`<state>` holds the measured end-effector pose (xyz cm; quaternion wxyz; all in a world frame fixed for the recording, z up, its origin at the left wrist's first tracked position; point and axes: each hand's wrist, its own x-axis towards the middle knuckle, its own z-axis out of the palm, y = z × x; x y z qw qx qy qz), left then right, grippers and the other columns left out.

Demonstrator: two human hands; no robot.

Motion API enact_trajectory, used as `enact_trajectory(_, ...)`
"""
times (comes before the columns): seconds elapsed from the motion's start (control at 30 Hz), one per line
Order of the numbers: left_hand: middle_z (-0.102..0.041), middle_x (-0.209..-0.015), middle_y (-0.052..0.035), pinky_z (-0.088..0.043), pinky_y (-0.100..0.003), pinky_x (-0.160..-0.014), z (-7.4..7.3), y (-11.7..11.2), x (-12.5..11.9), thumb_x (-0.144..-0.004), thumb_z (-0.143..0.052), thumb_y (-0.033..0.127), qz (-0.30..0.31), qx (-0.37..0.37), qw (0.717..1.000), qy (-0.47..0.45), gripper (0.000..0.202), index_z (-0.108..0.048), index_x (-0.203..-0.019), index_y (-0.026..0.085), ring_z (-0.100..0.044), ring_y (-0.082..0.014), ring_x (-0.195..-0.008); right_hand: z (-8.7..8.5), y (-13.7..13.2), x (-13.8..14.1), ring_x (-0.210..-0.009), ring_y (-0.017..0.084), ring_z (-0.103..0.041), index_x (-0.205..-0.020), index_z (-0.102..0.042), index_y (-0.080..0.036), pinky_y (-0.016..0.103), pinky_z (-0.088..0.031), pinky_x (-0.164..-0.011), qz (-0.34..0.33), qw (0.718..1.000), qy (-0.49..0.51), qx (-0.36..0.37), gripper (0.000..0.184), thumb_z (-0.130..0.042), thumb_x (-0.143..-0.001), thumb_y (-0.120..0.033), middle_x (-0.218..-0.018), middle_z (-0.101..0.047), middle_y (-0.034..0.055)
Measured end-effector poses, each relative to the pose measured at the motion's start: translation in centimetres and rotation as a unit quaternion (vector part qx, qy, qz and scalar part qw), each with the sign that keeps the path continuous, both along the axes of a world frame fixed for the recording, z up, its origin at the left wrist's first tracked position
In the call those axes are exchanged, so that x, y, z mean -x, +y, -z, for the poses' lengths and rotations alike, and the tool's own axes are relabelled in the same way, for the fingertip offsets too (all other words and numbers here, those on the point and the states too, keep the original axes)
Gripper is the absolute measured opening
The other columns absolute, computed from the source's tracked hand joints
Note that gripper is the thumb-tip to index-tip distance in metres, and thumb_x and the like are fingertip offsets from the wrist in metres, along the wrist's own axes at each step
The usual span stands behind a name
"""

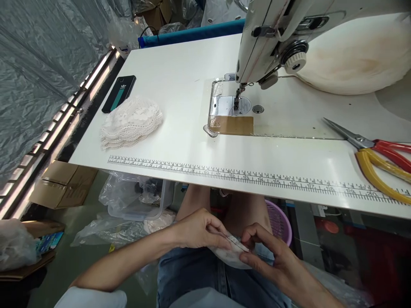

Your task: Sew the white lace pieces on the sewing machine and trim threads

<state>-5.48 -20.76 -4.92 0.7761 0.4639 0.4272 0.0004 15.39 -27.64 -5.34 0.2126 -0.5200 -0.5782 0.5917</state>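
Observation:
Over my lap, in the head view, both hands grip one small white lace piece (231,258). My left hand (205,231) pinches its left end between thumb and fingers. At its right end, the fingers and thumb of my right hand (269,252) close on the edge. A dark line runs along the upper edge of the fabric between the hands; what it is, I cannot tell. A stack of white lace pieces (130,122) lies on the left of the white sewing table (180,102). The sewing machine (263,42) stands beyond my hands, its presser foot over the needle plate.
Red and yellow scissors (374,147) lie at the table's right. A dark phone (119,94) touches the lace stack. A printed ruler (231,175) follows the front edge. Below are a clear plastic bin (157,207), a purple basket (282,222) and a cardboard box (62,184).

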Motion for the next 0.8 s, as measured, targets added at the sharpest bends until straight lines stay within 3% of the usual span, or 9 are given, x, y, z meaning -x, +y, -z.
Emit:
enact_trajectory(0.2, -0.068, -0.070, -0.0035, -0.041, -0.018, -0.057, 0.0, -0.2, -0.2, -0.063, -0.077, 0.033, -0.012, 0.019, 1.000, 0.003, 0.033, -0.073, -0.085, 0.009, -0.054, -0.0088, -0.059, 0.3, -0.4, -0.2, -0.086, 0.016, -0.055, -0.096, -0.051, -0.025, 0.022, -0.044, -0.074, -0.009, 1.000, 0.020, -0.009, 0.014, -0.057, -0.085, -0.030, -0.090, -0.056, -0.0006)
enact_trajectory(0.4, -0.063, -0.065, -0.0014, -0.037, -0.017, -0.054, -0.1, -0.3, -0.3, -0.067, -0.074, 0.035, 0.005, -0.012, 1.000, 0.007, 0.030, -0.072, -0.082, 0.010, -0.049, -0.0080, -0.057, 0.8, -0.7, 0.0, -0.093, 0.015, -0.052, -0.091, -0.046, -0.024, 0.023, -0.041, -0.079, -0.018, 0.998, 0.059, -0.027, 0.011, -0.057, -0.086, -0.023, -0.101, -0.051, 0.0009)
enact_trajectory(0.63, -0.057, -0.060, 0.0004, -0.031, -0.018, -0.050, -0.5, -0.3, -0.5, -0.067, -0.073, 0.035, -0.023, -0.002, 0.999, 0.027, 0.029, -0.069, -0.078, 0.008, -0.044, -0.0070, -0.054, 1.5, -1.1, 0.3, -0.091, 0.014, -0.050, -0.096, -0.041, -0.025, 0.024, -0.041, -0.078, 0.030, 0.996, 0.026, -0.074, 0.014, -0.052, -0.088, -0.022, -0.099, -0.048, 0.0009)
enact_trajectory(0.8, -0.055, -0.058, 0.0012, -0.032, -0.019, -0.051, -0.3, -0.5, -0.5, -0.065, -0.073, 0.037, -0.033, 0.008, 0.999, 0.035, 0.031, -0.067, -0.078, 0.009, -0.044, -0.0079, -0.053, 1.3, -0.8, 0.6, -0.087, 0.013, -0.051, -0.087, -0.043, -0.024, 0.023, -0.041, -0.075, 0.019, 0.995, 0.030, -0.094, 0.010, -0.052, -0.089, -0.020, -0.095, -0.050, -0.0002)
